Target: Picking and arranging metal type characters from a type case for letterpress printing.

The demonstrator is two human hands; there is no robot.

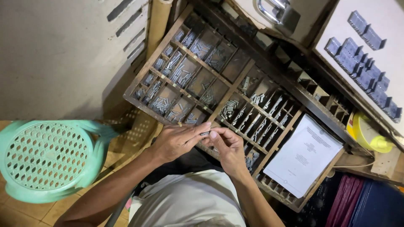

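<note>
My left hand (pixel 176 141) and my right hand (pixel 229 147) meet over the near edge of a wooden type case (pixel 235 90). Together they pinch a small dark stick of metal type (pixel 205 133) between thumbs and fingertips. A ring sits on a finger of my left hand. The case is split into many small compartments, and several hold grey metal type pieces (pixel 176 71).
A white printed sheet (pixel 304 155) lies on the case's right end. A green plastic stool (pixel 46 157) stands at the left. At upper right, grey blocks (pixel 364 63) rest on a white board, with a yellow container (pixel 370 136) below it.
</note>
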